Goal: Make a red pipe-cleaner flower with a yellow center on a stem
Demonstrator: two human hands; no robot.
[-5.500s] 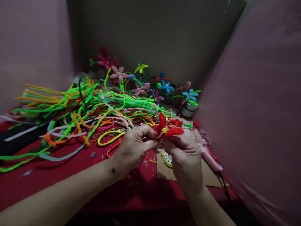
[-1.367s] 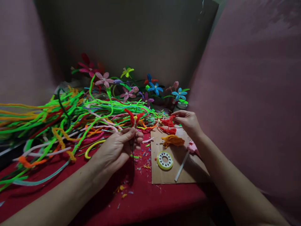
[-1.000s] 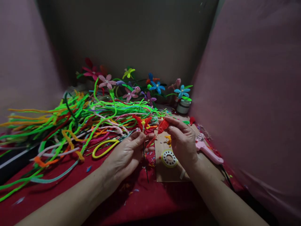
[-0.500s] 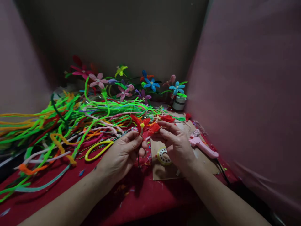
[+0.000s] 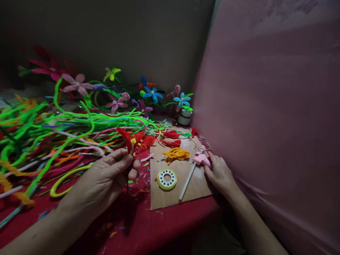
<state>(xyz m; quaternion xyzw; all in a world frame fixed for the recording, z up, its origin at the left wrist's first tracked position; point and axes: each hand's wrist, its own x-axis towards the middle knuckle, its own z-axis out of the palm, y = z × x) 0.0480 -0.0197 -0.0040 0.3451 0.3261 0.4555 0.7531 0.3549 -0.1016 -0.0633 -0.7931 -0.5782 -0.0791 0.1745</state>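
My left hand (image 5: 113, 173) pinches the base of a red fuzzy flower (image 5: 128, 139) with a yellow centre, its dark stem hanging below the fingers. A red petal (image 5: 146, 142) sticks out right beside it; whether it is joined to the flower I cannot tell. My right hand (image 5: 219, 173) is closed around the handle of a pink glue gun (image 5: 202, 158) at the board's right edge. A whitish glue stick (image 5: 187, 182) extends from the gun toward the front of the board (image 5: 162, 200).
On the board lie a yellow-rimmed tape roll (image 5: 174, 180), an orange fuzzy bundle (image 5: 175, 154) and red petals (image 5: 171, 142). Many pipe cleaners (image 5: 71, 124) cover the left side. Finished flowers (image 5: 152, 94) and a jar (image 5: 185, 117) stand behind. A pink sheet (image 5: 265, 106) hangs on the right.
My right hand has left the red petal and moved right onto the glue gun, whose position has turned. My left hand still holds the flower. The view has swung right.
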